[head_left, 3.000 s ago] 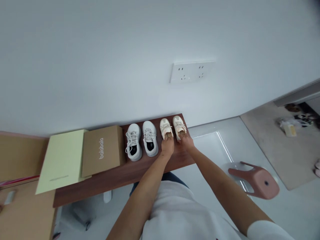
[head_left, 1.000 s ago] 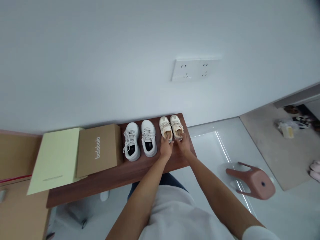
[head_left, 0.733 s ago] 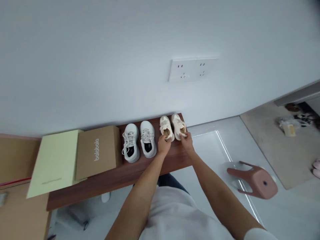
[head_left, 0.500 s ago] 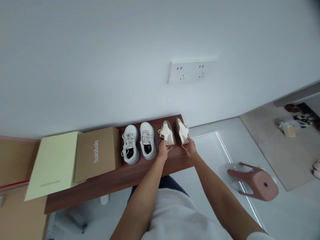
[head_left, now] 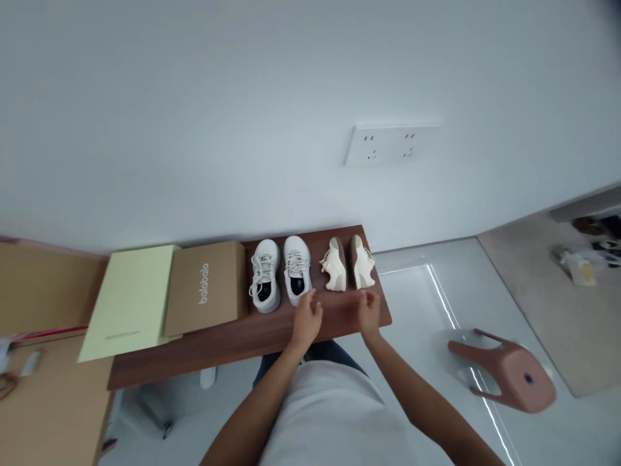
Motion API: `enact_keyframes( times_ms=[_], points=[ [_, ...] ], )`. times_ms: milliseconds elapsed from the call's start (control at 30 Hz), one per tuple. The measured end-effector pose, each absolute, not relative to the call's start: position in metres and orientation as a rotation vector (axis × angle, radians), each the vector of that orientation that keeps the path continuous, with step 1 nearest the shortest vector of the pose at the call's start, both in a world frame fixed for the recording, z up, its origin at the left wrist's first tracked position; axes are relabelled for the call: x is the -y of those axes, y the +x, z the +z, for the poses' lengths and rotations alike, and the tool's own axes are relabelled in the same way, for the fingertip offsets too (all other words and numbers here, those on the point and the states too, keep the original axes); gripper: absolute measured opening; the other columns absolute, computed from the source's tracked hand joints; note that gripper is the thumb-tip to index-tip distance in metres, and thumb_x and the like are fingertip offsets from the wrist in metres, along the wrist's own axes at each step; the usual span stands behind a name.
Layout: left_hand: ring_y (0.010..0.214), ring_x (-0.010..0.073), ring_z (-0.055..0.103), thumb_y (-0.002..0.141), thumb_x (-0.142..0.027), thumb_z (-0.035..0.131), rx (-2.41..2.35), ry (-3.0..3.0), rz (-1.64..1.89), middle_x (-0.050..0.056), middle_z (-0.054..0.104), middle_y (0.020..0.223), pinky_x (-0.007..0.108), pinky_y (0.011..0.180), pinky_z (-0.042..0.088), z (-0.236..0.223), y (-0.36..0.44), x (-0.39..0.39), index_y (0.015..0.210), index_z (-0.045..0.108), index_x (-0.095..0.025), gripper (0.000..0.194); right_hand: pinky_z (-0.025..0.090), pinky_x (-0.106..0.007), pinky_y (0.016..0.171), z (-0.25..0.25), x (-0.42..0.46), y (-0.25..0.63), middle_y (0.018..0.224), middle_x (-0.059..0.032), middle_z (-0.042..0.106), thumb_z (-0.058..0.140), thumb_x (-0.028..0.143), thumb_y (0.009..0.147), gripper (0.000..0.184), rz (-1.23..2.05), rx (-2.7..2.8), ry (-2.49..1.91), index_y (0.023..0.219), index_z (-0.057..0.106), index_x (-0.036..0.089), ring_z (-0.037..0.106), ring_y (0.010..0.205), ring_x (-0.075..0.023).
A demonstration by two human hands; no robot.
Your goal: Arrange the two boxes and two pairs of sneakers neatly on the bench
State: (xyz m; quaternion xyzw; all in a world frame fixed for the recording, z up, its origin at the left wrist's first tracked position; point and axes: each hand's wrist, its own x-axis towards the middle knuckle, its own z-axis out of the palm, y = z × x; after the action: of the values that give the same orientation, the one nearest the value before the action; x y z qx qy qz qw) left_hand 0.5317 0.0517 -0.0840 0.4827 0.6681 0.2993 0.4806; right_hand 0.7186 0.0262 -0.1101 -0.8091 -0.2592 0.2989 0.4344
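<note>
Cream sneakers (head_left: 347, 264) lie sideways, tan soles showing, near the open right hand (head_left: 369, 312).

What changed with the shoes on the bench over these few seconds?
Earlier both hands held the cream sneakers; now the left hand and right hand have let go and drawn back toward the person. The cream sneakers now lie tipped on their sides, tan soles showing. The white sneakers and balabala shoebox stayed put.
</note>
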Motion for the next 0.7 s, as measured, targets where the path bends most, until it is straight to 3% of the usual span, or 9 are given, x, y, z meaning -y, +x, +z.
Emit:
enact_keyframes(
  times_ms=[67,133,200,267,367,500,567,700],
  points=[
    [0.147,0.035,0.042,0.089,-0.024,0.06,-1.916,1.413,0.836,0.019,0.05,0.151,0.056,0.123,0.03,-0.078,0.49,-0.041,0.135,0.059,-0.02,0.046,0.056,-0.045,0.094,-0.106,-0.021,0.678,0.109,-0.0119,0.069,0.063,0.05,0.086,0.037,0.896,1.007,-1.871,0.109,0.064,0.023,0.068,0.101,-0.0287],
    [0.153,0.0389,0.03,0.089,-0.025,0.062,-2.154,1.447,0.791,0.022,0.04,0.159,0.061,0.124,0.024,-0.076,0.458,-0.041,0.137,0.057,-0.018,0.049,0.052,-0.047,0.103,-0.102,-0.029,0.635,0.125,-0.0131,0.065,0.069,0.042,0.082,0.04,1.023,1.284,-1.756,0.118,0.065,0.024,0.064,0.117,-0.0308],
    [0.151,0.041,0.033,0.087,-0.025,0.064,-2.195,1.409,0.696,0.023,0.04,0.158,0.061,0.122,0.028,-0.078,0.439,-0.05,0.128,0.061,-0.017,0.042,0.048,-0.05,0.109,-0.099,-0.047,0.601,0.139,-0.0145,0.058,0.075,0.038,0.076,0.049,1.053,1.392,-1.788,0.122,0.065,0.024,0.056,0.132,-0.0345],
    [0.145,0.0399,0.043,0.085,-0.023,0.064,-2.136,1.354,0.66,0.022,0.045,0.153,0.057,0.119,0.036,-0.081,0.431,-0.062,0.111,0.066,-0.017,0.027,0.049,-0.05,0.107,-0.096,-0.065,0.583,0.141,-0.0159,0.056,0.079,0.036,0.073,0.04,1.076,1.39,-1.856,0.109,0.068,0.022,0.057,0.129,-0.0355],
    [0.134,0.0365,0.054,0.081,-0.023,0.067,-2.087,1.258,0.764,0.017,0.056,0.139,0.049,0.114,0.043,-0.08,0.426,-0.072,0.087,0.065,-0.02,0.007,0.051,-0.046,0.103,-0.093,-0.078,0.586,0.125,-0.0136,0.064,0.078,0.038,0.072,0.025,1.054,1.319,-1.851,0.085,0.065,0.022,0.064,0.113,-0.0311],
    [0.11,0.0307,0.066,0.075,-0.032,0.074,-1.97,0.913,0.972,0.007,0.068,0.093,0.043,0.098,0.053,-0.078,0.419,-0.064,0.077,0.061,-0.023,0.016,0.057,-0.042,0.088,-0.096,-0.059,0.613,0.084,-0.0013,0.064,0.073,0.048,0.072,0.031,1.146,1.007,-1.743,0.083,0.056,0.025,0.064,0.086,-0.0234],
    [0.094,0.0251,0.068,0.074,-0.036,0.074,-1.809,0.633,1.053,0.002,0.065,0.082,0.039,0.086,0.057,-0.083,0.417,-0.055,0.081,0.062,-0.021,0.02,0.059,-0.039,0.078,-0.102,-0.044,0.62,0.084,0.0011,0.063,0.072,0.05,0.072,0.036,1.297,0.739,-1.634,0.089,0.053,0.026,0.063,0.08,-0.0205],
    [0.078,0.0172,0.067,0.077,-0.034,0.071,-1.535,0.242,1.065,0.0,0.064,0.081,0.035,0.075,0.059,-0.099,0.422,-0.047,0.088,0.061,-0.02,0.02,0.061,-0.04,0.072,-0.118,-0.025,0.617,0.085,0.002,0.064,0.064,0.051,0.076,0.032,1.486,0.314,-1.488,0.094,0.049,0.029,0.064,0.072,-0.0178]
  ],
)
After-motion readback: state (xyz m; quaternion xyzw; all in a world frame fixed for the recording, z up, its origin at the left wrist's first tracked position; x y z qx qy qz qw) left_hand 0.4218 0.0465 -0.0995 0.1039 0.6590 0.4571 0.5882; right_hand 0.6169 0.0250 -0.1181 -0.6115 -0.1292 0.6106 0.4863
